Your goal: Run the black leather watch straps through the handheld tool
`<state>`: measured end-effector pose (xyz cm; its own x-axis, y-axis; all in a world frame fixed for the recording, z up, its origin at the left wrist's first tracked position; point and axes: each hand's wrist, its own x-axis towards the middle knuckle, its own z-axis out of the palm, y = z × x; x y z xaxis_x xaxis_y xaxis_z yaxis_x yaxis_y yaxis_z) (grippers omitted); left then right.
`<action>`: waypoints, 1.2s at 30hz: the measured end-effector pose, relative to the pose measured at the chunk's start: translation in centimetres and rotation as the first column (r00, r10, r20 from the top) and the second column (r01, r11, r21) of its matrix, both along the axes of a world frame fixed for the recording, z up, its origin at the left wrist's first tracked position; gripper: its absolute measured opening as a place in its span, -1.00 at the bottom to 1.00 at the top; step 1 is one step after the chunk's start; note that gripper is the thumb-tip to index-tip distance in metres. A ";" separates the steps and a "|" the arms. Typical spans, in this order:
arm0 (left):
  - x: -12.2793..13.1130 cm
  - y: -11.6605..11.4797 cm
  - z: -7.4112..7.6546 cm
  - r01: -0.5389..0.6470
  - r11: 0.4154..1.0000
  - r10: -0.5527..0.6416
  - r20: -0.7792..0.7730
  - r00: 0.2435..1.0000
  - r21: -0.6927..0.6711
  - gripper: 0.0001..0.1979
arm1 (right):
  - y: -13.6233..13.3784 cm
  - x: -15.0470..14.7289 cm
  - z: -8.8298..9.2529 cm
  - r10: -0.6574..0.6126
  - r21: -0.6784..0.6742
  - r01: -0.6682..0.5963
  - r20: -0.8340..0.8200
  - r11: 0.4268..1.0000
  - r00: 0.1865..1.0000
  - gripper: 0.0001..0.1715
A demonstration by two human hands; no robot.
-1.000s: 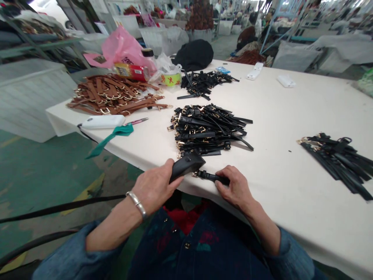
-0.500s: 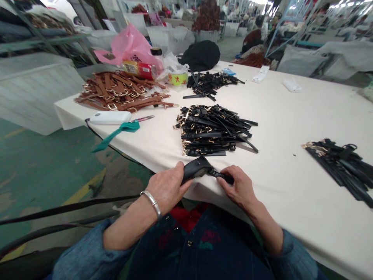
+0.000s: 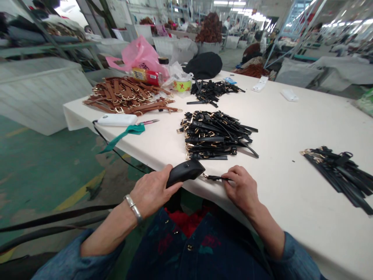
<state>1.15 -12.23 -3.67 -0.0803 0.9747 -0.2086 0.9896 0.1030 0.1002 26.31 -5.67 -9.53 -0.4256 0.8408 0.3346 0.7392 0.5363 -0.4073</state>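
Observation:
My left hand (image 3: 154, 190), with a silver bangle on its wrist, is wrapped round a black handheld tool (image 3: 186, 171) at the table's front edge. My right hand (image 3: 241, 186) pinches a short black strap (image 3: 214, 177), whose gold buckle end points left toward the tool; a small gap separates the two. Just beyond the hands lies a large pile of black straps with gold buckles (image 3: 215, 134). Another group of black straps (image 3: 340, 171) rests at the right.
On the white table (image 3: 274, 128), brown straps (image 3: 122, 93), a white box (image 3: 116, 119), green ribbon (image 3: 125, 136) and a pink bag (image 3: 140, 54) are on the left. Farther back are black straps (image 3: 212, 90) and a black cap (image 3: 204, 65). A white bin (image 3: 43, 89) stands left.
My left hand has drawn the black tool left, away from the strap, and the tool and strap are now apart. My right hand still holds the strap. The view has tilted up slightly.

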 end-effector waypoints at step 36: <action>3.0 1.5 1.3 0.169 0.974 -0.163 0.048 0.985 -0.152 -0.68 | 0.8 1.6 -1.3 0.111 -0.220 -0.170 -0.258 0.961 0.960 -0.82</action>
<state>4.19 -10.78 -2.35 0.0899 0.9293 -0.3582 0.9903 -0.0453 0.1311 27.88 -4.91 -10.83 -0.4767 0.8459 0.2393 0.5275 0.4930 -0.6919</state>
